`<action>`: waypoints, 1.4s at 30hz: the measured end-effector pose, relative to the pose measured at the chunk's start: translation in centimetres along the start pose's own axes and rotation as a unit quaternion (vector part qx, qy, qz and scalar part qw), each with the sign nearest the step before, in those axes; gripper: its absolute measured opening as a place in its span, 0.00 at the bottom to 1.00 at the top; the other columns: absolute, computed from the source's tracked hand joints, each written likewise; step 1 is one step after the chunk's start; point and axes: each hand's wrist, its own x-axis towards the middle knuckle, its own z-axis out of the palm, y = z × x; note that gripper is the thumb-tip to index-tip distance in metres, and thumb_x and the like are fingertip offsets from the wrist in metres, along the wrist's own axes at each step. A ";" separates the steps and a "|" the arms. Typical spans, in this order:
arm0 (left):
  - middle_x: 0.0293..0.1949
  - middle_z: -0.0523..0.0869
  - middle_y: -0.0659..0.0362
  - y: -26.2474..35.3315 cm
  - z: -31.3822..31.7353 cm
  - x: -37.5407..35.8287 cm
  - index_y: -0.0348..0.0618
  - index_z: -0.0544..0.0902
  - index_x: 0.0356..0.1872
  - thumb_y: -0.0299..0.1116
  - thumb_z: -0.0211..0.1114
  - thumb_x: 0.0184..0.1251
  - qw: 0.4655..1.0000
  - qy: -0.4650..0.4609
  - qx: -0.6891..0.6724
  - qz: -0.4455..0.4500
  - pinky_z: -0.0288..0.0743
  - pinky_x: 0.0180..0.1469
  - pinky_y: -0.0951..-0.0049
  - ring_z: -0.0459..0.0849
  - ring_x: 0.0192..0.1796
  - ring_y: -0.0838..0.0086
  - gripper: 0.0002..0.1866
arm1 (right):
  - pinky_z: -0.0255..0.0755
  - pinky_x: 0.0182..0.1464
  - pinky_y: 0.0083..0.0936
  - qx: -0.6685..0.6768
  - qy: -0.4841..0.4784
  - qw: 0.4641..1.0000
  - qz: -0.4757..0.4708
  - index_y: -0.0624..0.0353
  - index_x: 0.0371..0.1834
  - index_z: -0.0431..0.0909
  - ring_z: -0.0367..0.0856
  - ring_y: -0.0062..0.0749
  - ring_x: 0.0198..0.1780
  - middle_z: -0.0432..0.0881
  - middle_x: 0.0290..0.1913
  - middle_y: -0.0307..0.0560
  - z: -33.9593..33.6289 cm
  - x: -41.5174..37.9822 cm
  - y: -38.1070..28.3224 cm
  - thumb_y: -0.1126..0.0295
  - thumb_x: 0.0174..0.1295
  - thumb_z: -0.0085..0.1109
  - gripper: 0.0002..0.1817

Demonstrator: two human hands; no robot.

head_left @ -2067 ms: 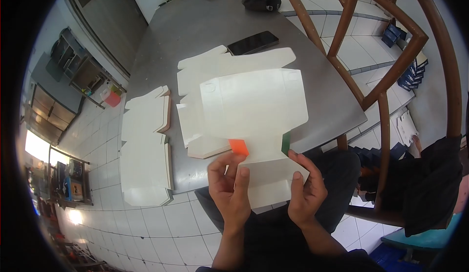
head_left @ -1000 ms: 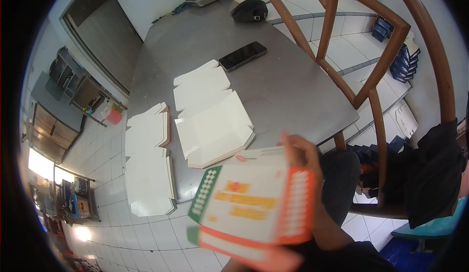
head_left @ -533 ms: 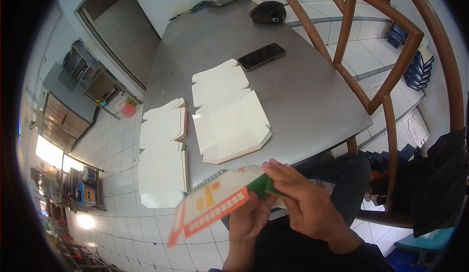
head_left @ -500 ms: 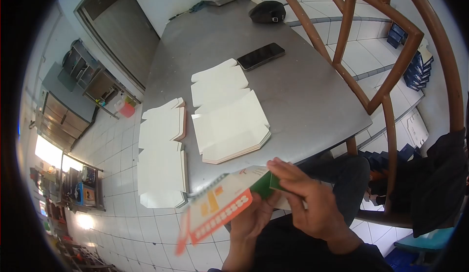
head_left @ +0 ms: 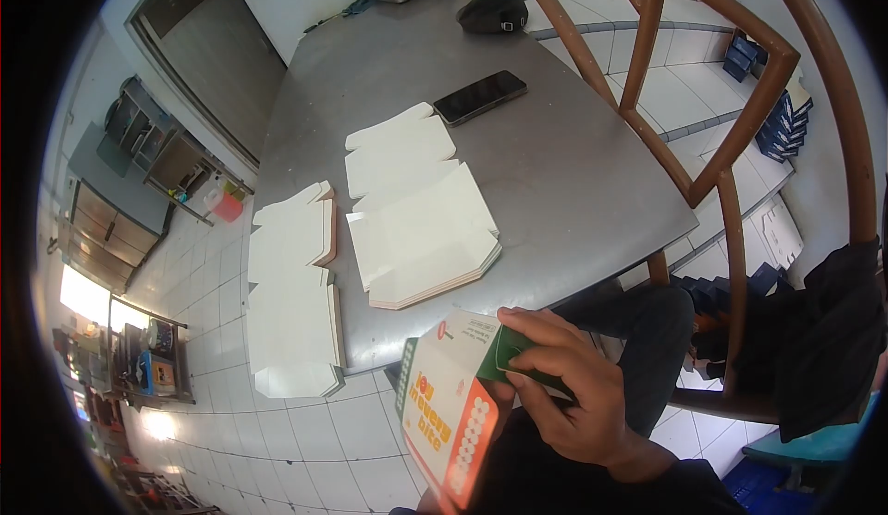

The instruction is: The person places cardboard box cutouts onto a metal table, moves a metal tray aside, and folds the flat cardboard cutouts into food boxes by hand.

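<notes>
While the right hand (head_left: 578, 390) pinches a dark-green flap (head_left: 518, 353) between its thumb and fingers, the white cardboard carton (head_left: 442, 395) to which that flap belongs hangs tilted in the air, just off the near edge of a grey metal table (head_left: 573, 164) and in front of the person's dark-clothed lap. The carton's printed face, lettered "joy in every bite" in yellow-orange, is turned up, with an orange patterned border on one side and a green one on the other. The left hand (head_left: 502, 394) is mostly hidden behind the carton, so its grip cannot be told. On the table lies a stack of flat, cream-white cardboard blanks (head_left: 425, 224), plain side up; a second, similar stack of pale blanks (head_left: 291, 316) lies to its left, apart from it, along the table's left edge. A black smartphone (head_left: 481, 97) lies just beyond the nearer-to-middle stack, and farther back rests a black cap with a buckle (head_left: 492, 13).
</notes>
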 end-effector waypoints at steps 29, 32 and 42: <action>0.60 0.82 0.47 1.6 4.1 2.6 0.32 0.73 0.68 0.27 0.65 0.72 0.776 0.125 0.574 0.230 0.71 0.65 0.61 0.81 0.61 0.58 0.25 | 0.76 0.58 0.36 -0.145 0.104 0.978 0.105 0.64 0.59 0.78 0.83 0.48 0.58 0.83 0.58 0.54 -0.1 -3.9 8.8 0.74 0.66 0.65 0.18; 0.66 0.74 0.47 1.2 2.7 3.0 0.32 0.71 0.70 0.23 0.52 0.80 0.764 0.034 0.612 0.198 0.73 0.64 0.68 0.81 0.61 0.61 0.21 | 0.76 0.57 0.36 -0.152 0.106 0.979 0.085 0.63 0.58 0.79 0.83 0.46 0.58 0.83 0.57 0.52 -0.4 -4.3 7.8 0.74 0.66 0.65 0.18; 0.57 0.80 0.47 -3.7 3.2 2.6 0.40 0.87 0.56 0.18 0.68 0.59 0.682 0.005 0.639 0.356 0.77 0.48 0.69 0.80 0.54 0.60 0.22 | 0.77 0.56 0.34 -0.144 0.100 0.982 0.067 0.61 0.56 0.82 0.84 0.41 0.55 0.85 0.55 0.47 -1.7 -3.7 4.3 0.74 0.65 0.67 0.16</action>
